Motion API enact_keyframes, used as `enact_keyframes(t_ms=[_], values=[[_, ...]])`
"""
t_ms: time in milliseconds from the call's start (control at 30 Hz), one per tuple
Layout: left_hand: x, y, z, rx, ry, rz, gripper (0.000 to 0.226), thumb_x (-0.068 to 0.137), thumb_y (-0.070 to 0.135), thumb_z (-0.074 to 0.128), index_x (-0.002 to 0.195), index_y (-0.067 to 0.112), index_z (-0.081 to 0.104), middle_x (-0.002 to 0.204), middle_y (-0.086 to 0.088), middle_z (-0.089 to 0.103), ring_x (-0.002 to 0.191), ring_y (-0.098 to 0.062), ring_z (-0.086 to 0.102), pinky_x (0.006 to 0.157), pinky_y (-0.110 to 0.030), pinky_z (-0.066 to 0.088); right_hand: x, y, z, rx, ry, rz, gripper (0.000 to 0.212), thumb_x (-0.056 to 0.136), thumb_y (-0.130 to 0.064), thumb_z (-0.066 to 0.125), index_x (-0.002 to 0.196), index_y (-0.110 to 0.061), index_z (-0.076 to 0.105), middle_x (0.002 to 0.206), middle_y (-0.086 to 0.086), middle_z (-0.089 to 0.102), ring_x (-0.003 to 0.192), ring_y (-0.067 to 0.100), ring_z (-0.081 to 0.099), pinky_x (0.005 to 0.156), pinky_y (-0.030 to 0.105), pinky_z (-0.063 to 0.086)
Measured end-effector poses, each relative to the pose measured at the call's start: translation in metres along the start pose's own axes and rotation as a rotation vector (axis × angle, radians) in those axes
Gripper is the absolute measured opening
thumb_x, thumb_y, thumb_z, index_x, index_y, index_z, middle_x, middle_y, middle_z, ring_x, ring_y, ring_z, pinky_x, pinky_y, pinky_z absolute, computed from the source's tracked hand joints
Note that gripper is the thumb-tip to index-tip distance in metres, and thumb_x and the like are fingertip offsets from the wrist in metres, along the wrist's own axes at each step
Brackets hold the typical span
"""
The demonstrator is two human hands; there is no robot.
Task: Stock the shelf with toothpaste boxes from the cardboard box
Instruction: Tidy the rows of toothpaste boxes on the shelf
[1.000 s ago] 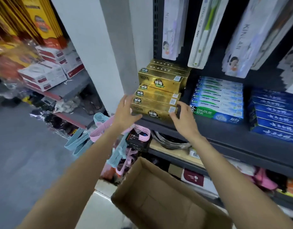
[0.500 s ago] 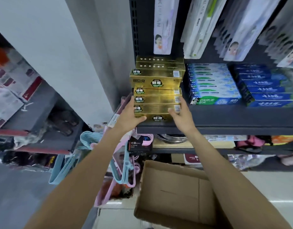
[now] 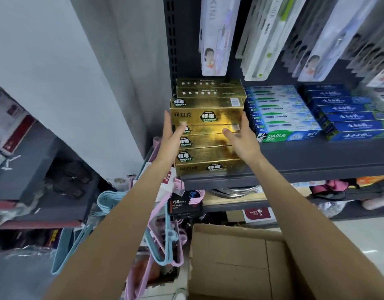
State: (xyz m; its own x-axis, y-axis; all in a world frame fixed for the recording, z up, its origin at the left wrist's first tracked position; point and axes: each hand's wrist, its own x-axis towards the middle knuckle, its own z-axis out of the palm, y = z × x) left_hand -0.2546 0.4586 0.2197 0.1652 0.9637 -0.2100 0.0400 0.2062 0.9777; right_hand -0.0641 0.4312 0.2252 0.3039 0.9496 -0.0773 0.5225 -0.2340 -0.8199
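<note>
Both grips, left hand [image 3: 172, 135] and right hand [image 3: 240, 137], have been raised up the gold toothpaste stack [image 3: 208, 131], fingers straight, nothing held; shelf [image 3: 305, 156] edge lies below.

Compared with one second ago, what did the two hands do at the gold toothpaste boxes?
Both hands rose from the lowest boxes: the left hand and right hand now flank the upper part of the gold toothpaste boxes, fingers straight. The stack itself stayed as it was, and so did the cardboard box below.
</note>
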Motion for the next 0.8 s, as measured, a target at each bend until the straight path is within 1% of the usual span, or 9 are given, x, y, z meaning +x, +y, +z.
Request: enact_keyframes(t_ms=[67, 133, 200, 300, 367, 467, 633, 733, 800], values=[[-0.001, 0.009, 0.001, 0.035, -0.043, 0.006, 0.080, 0.082, 0.060, 0.051, 0.146, 0.046, 0.006, 0.155, 0.010, 0.025, 0.144, -0.020, 0.020, 0.117, -0.053, 0.014, 0.001, -0.001, 0.006, -0.026, 0.010, 0.012, 0.083, 0.093, -0.036, 0.054, 0.151, -0.017, -0.003, 0.153, 0.008, 0.029, 0.134, 0.027, 0.039, 0.107, 0.036, 0.032], [0.001, 0.006, -0.001, 0.073, -0.027, 0.008, 0.068, 0.095, 0.045, 0.045, 0.149, 0.039, 0.004, 0.156, 0.009, 0.021, 0.144, -0.018, 0.010, 0.117, -0.042, 0.003, 0.001, -0.002, 0.011, -0.023, 0.026, 0.027, 0.085, 0.094, -0.036, 0.054, 0.151, -0.016, -0.006, 0.155, 0.008, 0.025, 0.137, 0.025, 0.034, 0.109, 0.035, 0.030], [0.004, 0.002, -0.002, 0.075, -0.031, -0.011, 0.064, 0.098, 0.038, 0.042, 0.150, 0.036, 0.005, 0.157, 0.009, 0.019, 0.144, -0.017, 0.004, 0.114, -0.037, 0.002, 0.000, -0.007, 0.012, -0.003, 0.053, 0.008, 0.084, 0.092, -0.040, 0.054, 0.151, -0.019, -0.001, 0.155, 0.003, 0.026, 0.138, 0.023, 0.033, 0.113, 0.038, 0.029], [0.016, -0.003, -0.002, -0.040, -0.024, -0.015, 0.071, 0.089, 0.051, 0.049, 0.148, 0.039, 0.010, 0.156, 0.005, 0.023, 0.145, -0.022, 0.012, 0.117, -0.052, 0.006, 0.003, -0.011, 0.005, 0.131, 0.093, 0.015, 0.085, 0.084, -0.053, 0.054, 0.150, -0.028, 0.007, 0.151, -0.006, 0.034, 0.133, 0.014, 0.038, 0.111, 0.042, 0.033], [0.020, -0.005, 0.000, -0.064, -0.014, -0.015, 0.080, 0.077, 0.063, 0.051, 0.146, 0.043, 0.015, 0.155, 0.004, 0.026, 0.144, -0.022, 0.019, 0.115, -0.055, 0.016, 0.007, -0.016, -0.004, 0.182, 0.087, 0.007, 0.086, 0.089, -0.042, 0.058, 0.150, -0.027, -0.001, 0.150, -0.012, 0.028, 0.128, 0.005, 0.036, 0.109, 0.030, 0.031], [0.022, 0.000, -0.002, -0.075, -0.012, 0.001, 0.090, 0.066, 0.075, 0.053, 0.143, 0.051, 0.014, 0.156, 0.008, 0.022, 0.145, -0.021, 0.017, 0.115, -0.055, 0.016, 0.020, -0.016, -0.013, 0.158, 0.052, -0.027, 0.099, 0.087, -0.026, 0.066, 0.150, -0.019, -0.009, 0.150, -0.011, 0.023, 0.138, 0.012, 0.027, 0.115, 0.035, 0.023], [0.052, 0.018, -0.014, 0.101, -0.096, 0.196, 0.090, 0.083, 0.035, 0.068, 0.148, 0.040, 0.005, 0.155, 0.008, 0.026, 0.142, -0.014, 0.026, 0.116, -0.050, 0.023, 0.037, -0.018, -0.009, 0.066, 0.034, -0.052, 0.104, 0.080, -0.023, 0.074, 0.151, -0.016, -0.002, 0.153, 0.000, 0.029, 0.138, 0.016, 0.030, 0.116, 0.040, 0.023], [0.065, 0.021, -0.009, 0.345, -0.087, 0.278, 0.092, 0.086, 0.016, 0.066, 0.151, 0.029, 0.002, 0.159, 0.004, 0.013, 0.146, -0.016, 0.011, 0.118, -0.045, 0.016, 0.043, -0.023, -0.007, 0.010, 0.044, -0.090, 0.089, 0.083, -0.018, 0.070, 0.149, -0.017, 0.011, 0.147, -0.002, 0.036, 0.129, 0.005, 0.032, 0.110, 0.026, 0.023], [0.075, 0.020, -0.009, 0.405, -0.056, 0.319, 0.089, 0.088, 0.010, 0.062, 0.151, 0.024, 0.002, 0.159, 0.003, 0.010, 0.146, -0.016, 0.008, 0.118, -0.044, 0.016, 0.049, -0.028, -0.004, -0.049, 0.063, -0.107, 0.083, 0.085, -0.017, 0.069, 0.148, -0.017, 0.014, 0.145, -0.001, 0.039, 0.129, 0.008, 0.035, 0.109, 0.027, 0.026]])
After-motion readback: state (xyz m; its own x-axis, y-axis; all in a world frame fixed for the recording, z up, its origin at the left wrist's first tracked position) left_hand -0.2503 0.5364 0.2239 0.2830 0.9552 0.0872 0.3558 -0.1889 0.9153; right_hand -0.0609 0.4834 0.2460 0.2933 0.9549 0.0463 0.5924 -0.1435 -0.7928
